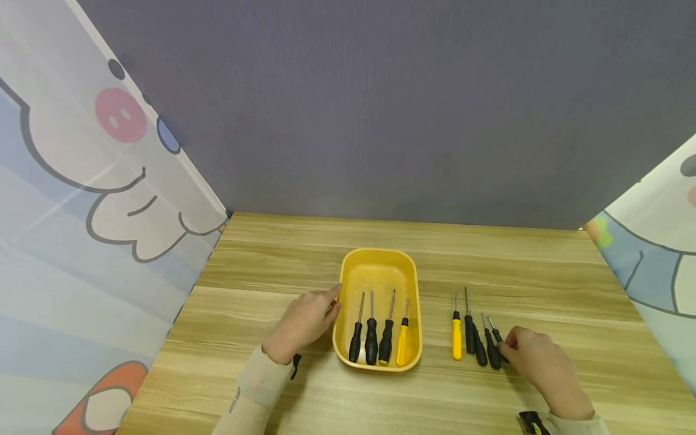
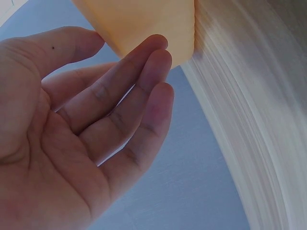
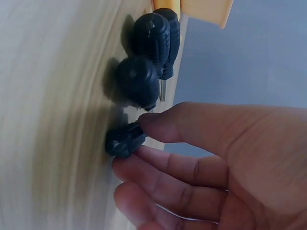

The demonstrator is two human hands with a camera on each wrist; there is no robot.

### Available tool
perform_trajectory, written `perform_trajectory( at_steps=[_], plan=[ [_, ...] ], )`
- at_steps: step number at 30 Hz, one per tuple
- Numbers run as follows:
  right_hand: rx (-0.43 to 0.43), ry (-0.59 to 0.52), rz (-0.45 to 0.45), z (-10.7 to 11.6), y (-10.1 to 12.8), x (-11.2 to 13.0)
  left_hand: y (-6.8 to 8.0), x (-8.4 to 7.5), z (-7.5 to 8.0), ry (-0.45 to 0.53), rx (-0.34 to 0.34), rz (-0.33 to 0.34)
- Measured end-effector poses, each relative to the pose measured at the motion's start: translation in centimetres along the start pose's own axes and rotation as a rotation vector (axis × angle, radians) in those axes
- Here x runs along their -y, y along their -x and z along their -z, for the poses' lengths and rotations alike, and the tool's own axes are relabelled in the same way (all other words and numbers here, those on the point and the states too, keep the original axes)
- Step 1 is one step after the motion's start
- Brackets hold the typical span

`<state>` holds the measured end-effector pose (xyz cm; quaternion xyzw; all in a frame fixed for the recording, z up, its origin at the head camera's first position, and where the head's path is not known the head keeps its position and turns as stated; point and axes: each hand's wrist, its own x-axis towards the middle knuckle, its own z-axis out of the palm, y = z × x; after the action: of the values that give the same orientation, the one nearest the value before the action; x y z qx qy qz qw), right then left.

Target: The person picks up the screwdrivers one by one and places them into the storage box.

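Note:
A yellow tray (image 1: 350, 272) stands mid-table with several screwdrivers in it, three black-handled (image 1: 371, 341) and one yellow (image 1: 402, 344). My left hand (image 1: 330, 305) rests beside the tray's left rim. In the left wrist view the left hand (image 2: 144, 72) has straight fingers, their tips touching the tray (image 2: 144, 24). To the right of the tray lies a row of screwdrivers, a yellow one (image 1: 457, 339) and several black ones (image 1: 480, 349). My right hand (image 1: 508, 347) pinches the rightmost small black screwdriver (image 1: 496, 333). Thumb and fingers (image 3: 158, 127) close on its handle (image 3: 120, 143).
The wooden table (image 1: 272, 260) is boxed in by a grey back wall (image 1: 380, 109) and cartoon-print curtains at the left (image 1: 81, 211) and right (image 1: 663, 254). Two bigger black handles (image 3: 144, 57) lie just beside the pinched one.

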<state>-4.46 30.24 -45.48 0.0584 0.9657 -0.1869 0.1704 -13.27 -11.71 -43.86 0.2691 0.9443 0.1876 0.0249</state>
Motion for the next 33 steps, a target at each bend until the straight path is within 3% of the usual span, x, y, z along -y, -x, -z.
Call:
perform_trajectory(
  at_steps=[21,33],
  plan=[
    [-0.024,-0.014,-0.021,-0.2,0.0,0.4,0.0,0.1,-0.1,0.003,-0.005,-0.007],
    [-0.087,-0.017,0.083,0.7,0.6,4.2,0.0,0.1,-0.1,0.014,0.007,0.004]
  ],
)
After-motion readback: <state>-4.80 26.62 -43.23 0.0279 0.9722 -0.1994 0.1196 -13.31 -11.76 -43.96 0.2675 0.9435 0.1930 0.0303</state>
